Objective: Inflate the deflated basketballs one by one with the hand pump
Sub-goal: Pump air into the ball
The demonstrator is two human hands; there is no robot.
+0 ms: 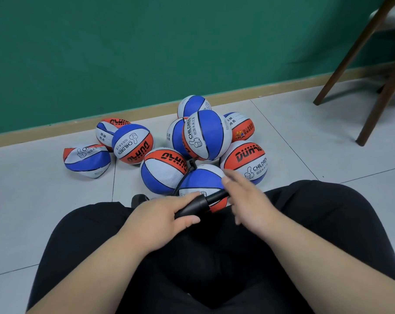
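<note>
1 pump (pixel 197 205) in L hand (pixel 166 217)

One basketball (pixel 201 179) sits just behind the hand pump (pixel 197 206); the pile (pixel 205 134) lies farther behind, a flattened ball (pixel 86 160) behind-left, chair legs (pixel 383 100) behind-right, all on the floor (pixel 305 141).

Ahead of me stands a flat dark green wall (pixel 146 41), edged at the bottom by a tan wooden skirting board (pixel 56 129). Below it lies a pale grey tiled floor (pixel 305 132) with thin dark joints. At upper right I see slanted dark brown wooden furniture legs (pixel 355 48) standing on those tiles.
</note>
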